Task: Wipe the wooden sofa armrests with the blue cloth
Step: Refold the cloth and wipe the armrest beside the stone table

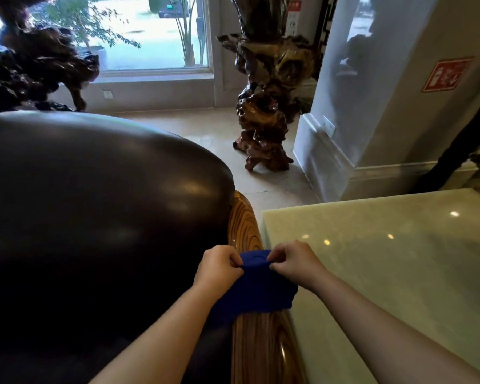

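Observation:
A blue cloth lies draped across the wooden armrest, a glossy rail of striped grain running from the bottom edge up toward the middle. My left hand pinches the cloth's far left corner with curled fingers. My right hand pinches the far right corner the same way. The cloth is stretched between both hands over the rail. The armrest continues beyond the cloth and is bare there.
A dark leather sofa cushion bulges left of the armrest. A pale polished stone tabletop sits close on the right. A carved root-wood stand and a white pillar stand on the tiled floor ahead.

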{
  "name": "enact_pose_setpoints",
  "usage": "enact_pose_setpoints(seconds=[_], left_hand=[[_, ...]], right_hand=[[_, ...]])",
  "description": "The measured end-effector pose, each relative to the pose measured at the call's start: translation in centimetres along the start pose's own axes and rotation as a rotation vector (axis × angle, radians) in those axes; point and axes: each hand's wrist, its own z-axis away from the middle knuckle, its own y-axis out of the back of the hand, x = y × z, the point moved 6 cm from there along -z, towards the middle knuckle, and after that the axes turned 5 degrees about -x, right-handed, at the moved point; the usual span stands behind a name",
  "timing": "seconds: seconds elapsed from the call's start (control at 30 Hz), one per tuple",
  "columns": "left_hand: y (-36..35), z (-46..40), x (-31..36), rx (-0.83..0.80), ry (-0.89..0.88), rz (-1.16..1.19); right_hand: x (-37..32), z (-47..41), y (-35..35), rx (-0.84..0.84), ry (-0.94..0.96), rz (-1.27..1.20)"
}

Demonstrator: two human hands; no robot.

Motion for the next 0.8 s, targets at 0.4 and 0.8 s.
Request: enact_pose_setpoints(seconds=[0.4,0.8], left_hand=[[10.1,5.3,8.2,-0.072,-0.058,0.123],[32.9,22.9,19.4,0.060,-0.226,-0.014]], right_hand=[[-11.2,5.4,10.8,-0.025,0.171,0.097],[-36.5,16.6,22.8,-0.042,0.490,0.202]])
